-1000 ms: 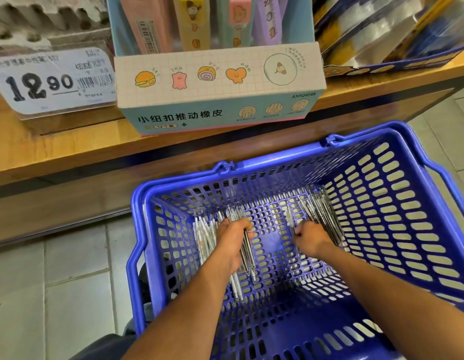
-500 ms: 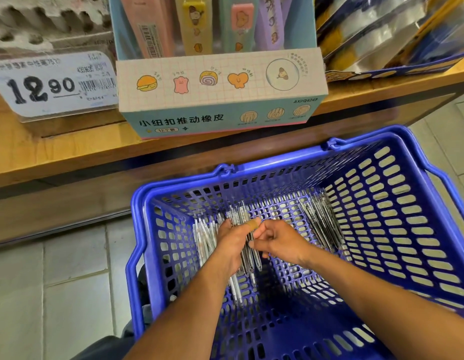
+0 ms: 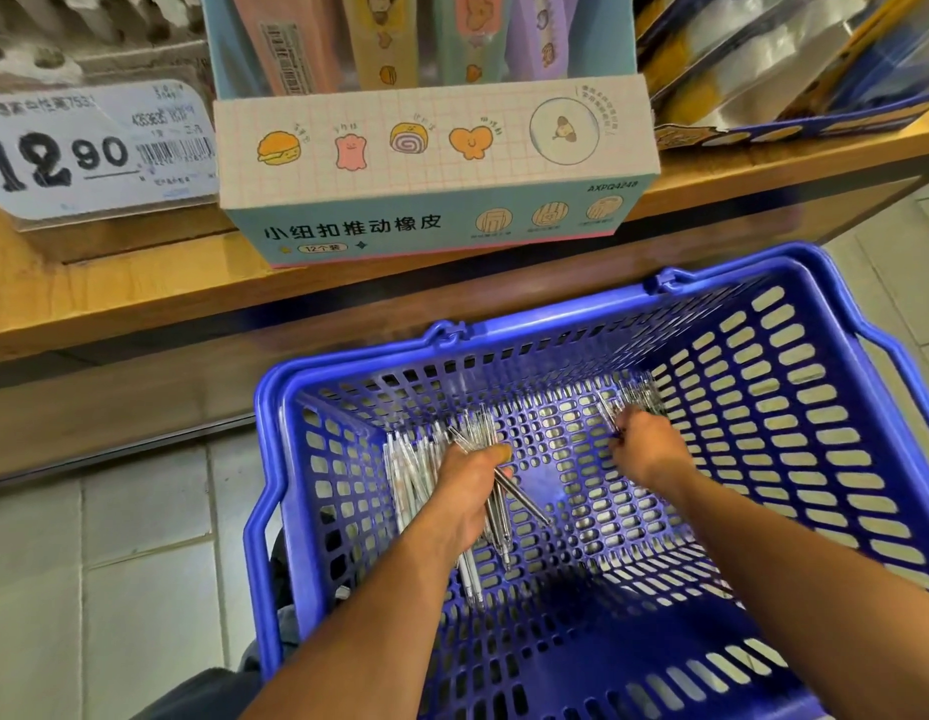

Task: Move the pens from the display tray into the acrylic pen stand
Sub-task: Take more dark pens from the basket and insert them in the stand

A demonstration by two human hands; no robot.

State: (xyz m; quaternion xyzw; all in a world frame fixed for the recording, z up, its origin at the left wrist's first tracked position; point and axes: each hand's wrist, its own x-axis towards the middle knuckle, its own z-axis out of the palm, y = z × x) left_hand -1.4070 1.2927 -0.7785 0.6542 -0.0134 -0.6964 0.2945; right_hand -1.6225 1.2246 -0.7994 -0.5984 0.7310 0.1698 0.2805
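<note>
Both my hands reach down into a blue plastic shopping basket. My left hand grips a bundle of clear pens that stick out above and below my fist. More clear pens lie against the basket's left wall. My right hand has its fingers curled on a pile of clear pens at the basket's far right corner. No acrylic pen stand or display tray shows in the head view.
A wooden shelf runs across above the basket. On it stand a pastel eraser display box, a 12.90 price tag at left and shiny packaged goods at right. Grey floor tiles lie to the left.
My right hand met the left-hand bundle half a second ago, then moved back right to the pile in the far right corner. The left hand keeps its grip on the bundle.
</note>
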